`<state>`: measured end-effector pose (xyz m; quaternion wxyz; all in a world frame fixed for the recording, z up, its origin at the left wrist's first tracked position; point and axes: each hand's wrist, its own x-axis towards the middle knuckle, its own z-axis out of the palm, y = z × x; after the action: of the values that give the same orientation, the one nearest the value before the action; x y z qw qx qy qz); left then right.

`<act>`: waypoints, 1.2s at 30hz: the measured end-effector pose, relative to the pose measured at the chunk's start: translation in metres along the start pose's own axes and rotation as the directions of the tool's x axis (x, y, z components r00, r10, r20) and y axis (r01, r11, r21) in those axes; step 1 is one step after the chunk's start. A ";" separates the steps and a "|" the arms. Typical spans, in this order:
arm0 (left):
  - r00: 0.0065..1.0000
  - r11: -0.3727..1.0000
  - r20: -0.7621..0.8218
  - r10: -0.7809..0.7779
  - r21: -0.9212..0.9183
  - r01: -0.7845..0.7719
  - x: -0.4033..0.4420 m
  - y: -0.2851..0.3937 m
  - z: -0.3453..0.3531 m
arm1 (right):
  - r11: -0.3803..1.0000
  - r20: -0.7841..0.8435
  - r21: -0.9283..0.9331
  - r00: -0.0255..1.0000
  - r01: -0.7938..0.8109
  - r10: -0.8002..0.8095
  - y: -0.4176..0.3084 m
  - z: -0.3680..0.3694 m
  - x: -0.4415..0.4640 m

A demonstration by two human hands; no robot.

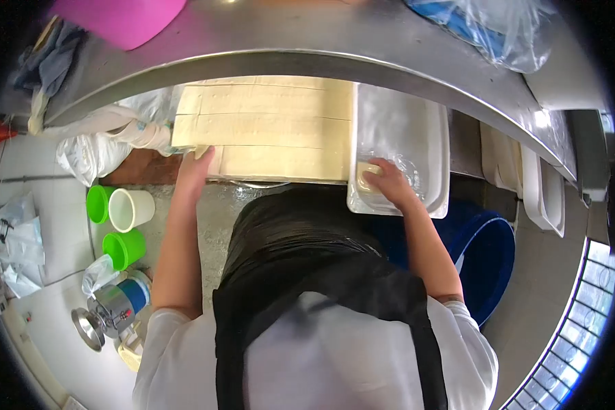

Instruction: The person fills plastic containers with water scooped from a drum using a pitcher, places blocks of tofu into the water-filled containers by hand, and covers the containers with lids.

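Observation:
A broad pale yellow slab [273, 126], cut by long straight lines into strips, lies under the metal shelf edge. At its front left corner, my left hand [197, 166] has its fingers closed on the slab's edge, where a small flap of the same pale stuff sticks up. To the right of the slab, a white rectangular tray [439, 157] holds what looks like clear liquid. My right hand [387, 180] reaches into the tray's near left part, its fingers round a pale block [367, 176]. The fingertips of my left hand are partly hidden.
A steel shelf [266, 41] spans the front, with a pink container [126, 17] and a plastic bag [492, 27] on it. Below right stands a blue barrel [502, 266]. Green tubs [124, 249] and a white tub [133, 210] are on the left.

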<state>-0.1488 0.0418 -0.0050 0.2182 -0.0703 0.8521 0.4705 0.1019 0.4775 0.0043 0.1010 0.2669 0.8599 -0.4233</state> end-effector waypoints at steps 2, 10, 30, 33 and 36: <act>0.962 0.925 0.078 -0.262 -0.263 0.273 -0.001 0.013 -0.006 | 0.997 -0.029 -0.063 0.999 0.034 -0.036 -0.002 0.000 0.003; 0.984 0.964 0.177 -0.035 -0.252 0.079 0.006 -0.013 -0.007 | 0.986 0.043 -0.162 0.998 0.046 -0.039 -0.001 -0.001 0.011; 0.770 0.633 0.511 0.382 -0.752 0.184 -0.044 0.088 0.093 | 0.291 0.318 0.909 0.948 -0.297 -0.028 -0.177 0.080 0.029; 0.767 0.654 0.534 0.355 -0.728 0.204 -0.047 0.091 0.105 | 0.142 0.274 0.956 0.955 -0.258 -0.110 -0.170 0.076 0.029; 0.784 0.659 0.513 0.349 -0.729 0.184 -0.060 0.096 0.102 | 0.233 0.139 0.965 0.989 -0.123 -0.054 -0.157 0.065 0.016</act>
<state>-0.0948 0.1744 0.0481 0.4110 0.0450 0.4647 0.7830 -0.0002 0.3541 0.0636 -0.0154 0.2600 0.3972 -0.8800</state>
